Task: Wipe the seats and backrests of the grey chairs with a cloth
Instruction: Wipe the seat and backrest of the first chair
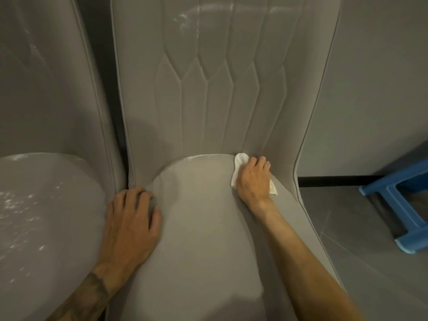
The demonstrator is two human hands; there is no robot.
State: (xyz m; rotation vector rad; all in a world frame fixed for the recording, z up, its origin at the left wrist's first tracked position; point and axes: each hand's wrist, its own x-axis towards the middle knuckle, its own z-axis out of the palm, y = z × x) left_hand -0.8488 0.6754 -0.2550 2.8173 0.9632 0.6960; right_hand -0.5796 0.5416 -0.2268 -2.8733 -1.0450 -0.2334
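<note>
Two grey upholstered chairs stand side by side. The middle chair's seat point(199, 228) fills the centre, and its quilted backrest point(208, 89) rises behind. My right hand point(253, 179) presses a small white cloth point(238, 163) onto the seat's back right corner, where seat meets backrest. Most of the cloth is under the hand. My left hand point(132, 223) lies flat with fingers spread on the seat's left edge, holding nothing. The left chair's seat point(46, 216) shows shiny streaks and its backrest point(46, 77) stands beside it.
A blue plastic stool point(398, 205) stands on the grey tiled floor point(347, 228) to the right. A grey wall point(382, 89) with a dark skirting strip runs behind. A narrow dark gap separates the two chairs.
</note>
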